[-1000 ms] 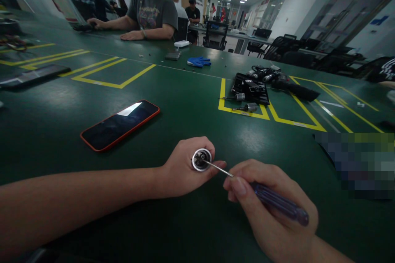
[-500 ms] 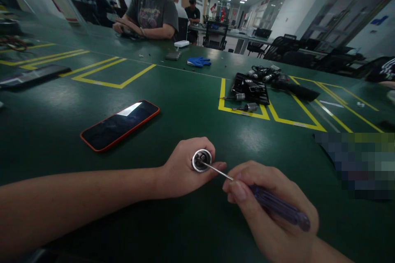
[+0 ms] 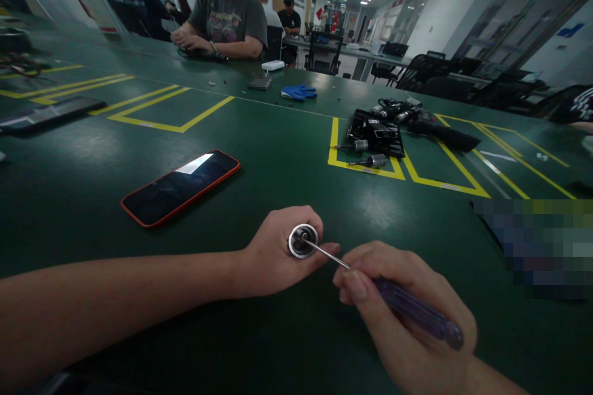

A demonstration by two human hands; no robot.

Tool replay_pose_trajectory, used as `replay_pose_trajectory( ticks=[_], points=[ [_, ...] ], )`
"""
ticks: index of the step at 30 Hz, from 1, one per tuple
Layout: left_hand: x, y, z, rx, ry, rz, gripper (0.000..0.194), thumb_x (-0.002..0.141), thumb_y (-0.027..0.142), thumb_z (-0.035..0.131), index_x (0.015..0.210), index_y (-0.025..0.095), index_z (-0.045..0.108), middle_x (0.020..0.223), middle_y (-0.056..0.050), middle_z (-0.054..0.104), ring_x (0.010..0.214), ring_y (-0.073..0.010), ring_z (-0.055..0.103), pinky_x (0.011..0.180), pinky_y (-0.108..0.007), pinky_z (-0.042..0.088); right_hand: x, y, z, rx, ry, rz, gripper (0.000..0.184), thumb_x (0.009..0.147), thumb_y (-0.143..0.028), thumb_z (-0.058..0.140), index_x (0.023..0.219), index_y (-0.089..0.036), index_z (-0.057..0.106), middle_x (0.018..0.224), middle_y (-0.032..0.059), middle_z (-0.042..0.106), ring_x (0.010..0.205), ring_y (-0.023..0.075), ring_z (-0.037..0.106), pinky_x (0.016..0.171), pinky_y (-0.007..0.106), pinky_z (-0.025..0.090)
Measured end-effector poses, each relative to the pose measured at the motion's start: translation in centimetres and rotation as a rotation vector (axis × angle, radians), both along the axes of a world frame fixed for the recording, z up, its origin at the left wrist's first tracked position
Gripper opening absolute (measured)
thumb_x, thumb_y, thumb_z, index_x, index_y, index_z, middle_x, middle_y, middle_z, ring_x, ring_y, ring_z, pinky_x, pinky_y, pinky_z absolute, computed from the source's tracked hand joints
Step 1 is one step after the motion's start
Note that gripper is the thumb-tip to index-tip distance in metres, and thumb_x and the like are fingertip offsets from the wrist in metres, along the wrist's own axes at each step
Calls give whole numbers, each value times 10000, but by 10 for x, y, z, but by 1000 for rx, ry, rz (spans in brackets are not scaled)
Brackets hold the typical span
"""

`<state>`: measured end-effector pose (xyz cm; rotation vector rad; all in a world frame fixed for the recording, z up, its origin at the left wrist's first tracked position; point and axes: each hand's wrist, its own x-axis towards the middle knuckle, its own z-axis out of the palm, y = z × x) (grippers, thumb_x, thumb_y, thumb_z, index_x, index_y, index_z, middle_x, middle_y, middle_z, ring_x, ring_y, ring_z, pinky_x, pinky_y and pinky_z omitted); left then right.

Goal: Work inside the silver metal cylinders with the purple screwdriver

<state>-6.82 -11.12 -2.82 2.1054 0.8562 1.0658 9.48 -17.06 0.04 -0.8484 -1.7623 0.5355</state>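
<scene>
My left hand (image 3: 273,253) rests on the green table (image 3: 287,154), fingers wrapped round a small silver cylindrical part (image 3: 302,240) held upright with its open end facing me. My right hand (image 3: 407,315) grips a screwdriver (image 3: 417,311) with a translucent purple handle. Its thin metal shaft runs up and left, and the tip sits inside the opening of the silver part. Both hands are close together near the table's front edge.
A phone in a red case (image 3: 180,187) lies left of my hands. Further right, in a yellow-taped square, lie black parts (image 3: 376,133) and small silver cylinders (image 3: 373,161). A blue glove (image 3: 299,92) lies farther back. People sit at the far left end.
My hands hold almost the same pose; the screwdriver handle has shifted slightly. The seated person at the far end has drawn both hands together.
</scene>
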Motion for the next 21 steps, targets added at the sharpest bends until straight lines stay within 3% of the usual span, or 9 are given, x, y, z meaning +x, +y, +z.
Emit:
replay_pose_trajectory(
  ticks=[7,21],
  points=[
    [2,-1,0,-2,-1,38,207,751,204,641,636,142,481,589,39,477,495,-63,429,455,-173,356,2,2,6,139,-165,78,127,760,-39,581,813,-154,580,675,44,691,653,151,677,608,230,549],
    [2,0,0,-20,0,41,212,743,221,650,638,145,482,595,34,490,513,-72,436,468,-186,363,5,1,2,118,-93,56,154,750,-32,592,834,-161,579,699,26,678,652,130,664,614,219,544]
  ],
)
